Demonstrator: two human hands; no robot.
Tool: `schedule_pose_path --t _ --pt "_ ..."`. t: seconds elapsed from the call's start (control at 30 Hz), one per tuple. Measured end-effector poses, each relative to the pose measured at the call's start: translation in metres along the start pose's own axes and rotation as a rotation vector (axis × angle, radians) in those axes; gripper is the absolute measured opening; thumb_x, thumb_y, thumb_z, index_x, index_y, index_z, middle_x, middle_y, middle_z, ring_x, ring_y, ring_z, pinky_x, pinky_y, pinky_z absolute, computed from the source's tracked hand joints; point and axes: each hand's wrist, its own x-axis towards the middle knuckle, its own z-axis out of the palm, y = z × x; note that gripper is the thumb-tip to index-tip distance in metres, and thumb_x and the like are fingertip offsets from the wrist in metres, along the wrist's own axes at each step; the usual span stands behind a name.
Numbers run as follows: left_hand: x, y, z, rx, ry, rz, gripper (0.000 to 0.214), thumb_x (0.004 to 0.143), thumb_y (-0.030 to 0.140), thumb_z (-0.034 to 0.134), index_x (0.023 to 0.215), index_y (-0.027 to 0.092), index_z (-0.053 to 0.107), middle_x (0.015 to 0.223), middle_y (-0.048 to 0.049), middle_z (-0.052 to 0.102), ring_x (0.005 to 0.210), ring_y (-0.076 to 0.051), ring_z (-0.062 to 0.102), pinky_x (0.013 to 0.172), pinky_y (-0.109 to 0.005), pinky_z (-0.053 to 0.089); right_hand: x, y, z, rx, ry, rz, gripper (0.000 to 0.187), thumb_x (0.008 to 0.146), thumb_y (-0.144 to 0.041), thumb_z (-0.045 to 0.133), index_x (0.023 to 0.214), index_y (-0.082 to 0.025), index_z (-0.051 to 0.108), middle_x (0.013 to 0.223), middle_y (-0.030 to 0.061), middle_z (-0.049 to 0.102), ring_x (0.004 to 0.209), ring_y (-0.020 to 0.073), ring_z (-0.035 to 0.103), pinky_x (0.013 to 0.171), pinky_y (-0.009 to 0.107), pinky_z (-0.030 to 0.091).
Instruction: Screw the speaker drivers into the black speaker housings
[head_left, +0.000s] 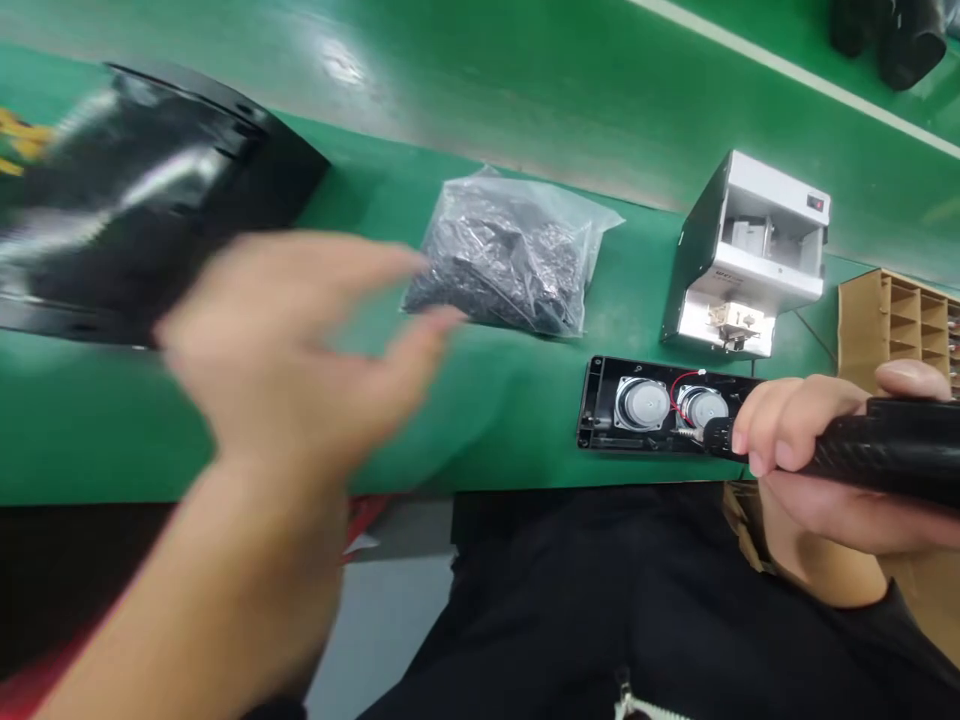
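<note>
Right hand (810,460) is clamped around a black carbon-patterned electric screwdriver (885,450), bit tip sitting at a screw near the lower edge of an open black plastic speaker housing (600,410). Housing is lying close to the near edge of the green table (112,420), holding two round silver speaker drivers (641,403) with a red wire (682,385) running between them. Left hand (285,350) is motion-blurred, fingers apart, gripping nothing, nearest a clear plastic bag of small black parts (502,265). White-and-black screw feeder (750,260) is standing right of the bag. Tan cardboard compartment organizer (892,320) is sitting past the table's right side. Glossy black flat panel (150,200) is lying at left, blurred.
</note>
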Motion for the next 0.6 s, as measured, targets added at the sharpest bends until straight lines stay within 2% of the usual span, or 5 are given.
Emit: schedule_pose_path --t 0.07,0.2,0.3,0.43,0.6 --pt "-0.007 0.042 0.029 0.041 0.046 0.233 0.024 0.104 0.031 0.073 0.125 0.039 0.079 0.125 0.0002 0.087 0.105 -0.029 0.079 0.089 -0.050 0.059 -0.004 0.009 -0.003 -0.047 -0.025 -0.016 0.084 0.089 -0.095 0.059 0.133 -0.024 0.072 0.073 0.0008 0.071 0.052 0.0205 0.065 0.049 0.041 0.059" --pt "-0.001 0.089 0.070 0.105 -0.197 0.354 0.013 0.105 0.027 0.077 0.116 0.024 0.082 0.122 -0.0043 0.087 0.100 -0.025 0.075 0.078 -0.043 0.048 -0.006 0.015 -0.003 -0.083 -0.004 -0.053 0.085 0.088 -0.094 0.060 0.130 -0.021 0.073 0.071 0.0020 0.070 0.051 0.0196 0.063 0.048 0.041 0.059" --pt "0.006 0.094 0.079 0.128 -0.292 0.306 0.013 0.107 0.028 0.075 0.115 0.023 0.082 0.124 -0.0061 0.086 0.099 -0.026 0.072 0.079 -0.043 0.045 -0.003 0.017 -0.002 -0.119 0.017 -0.016 0.068 0.096 -0.080 0.065 0.126 -0.020 0.074 0.067 -0.0007 0.068 0.049 0.0185 0.061 0.049 0.040 0.059" --pt "0.008 0.094 0.078 0.162 -0.312 0.277 0.018 0.111 0.023 0.064 0.114 0.022 0.081 0.118 -0.0071 0.085 0.095 -0.026 0.069 0.078 -0.043 0.042 -0.001 0.017 -0.004 -0.264 -0.030 -0.055 0.043 0.088 -0.038 0.088 0.127 -0.028 0.073 0.064 -0.0074 0.065 0.045 0.0162 0.057 0.051 0.038 0.059" --pt "0.013 0.102 0.078 0.216 -0.363 0.251 0.020 0.104 0.014 0.065 0.108 0.024 0.081 0.100 -0.0075 0.080 0.089 -0.028 0.067 0.074 -0.044 0.040 0.001 0.015 -0.004 -0.276 -0.053 0.033 0.039 0.093 -0.051 0.081 0.126 -0.032 0.075 0.062 -0.0059 0.066 0.045 0.0188 0.059 0.050 0.040 0.059"
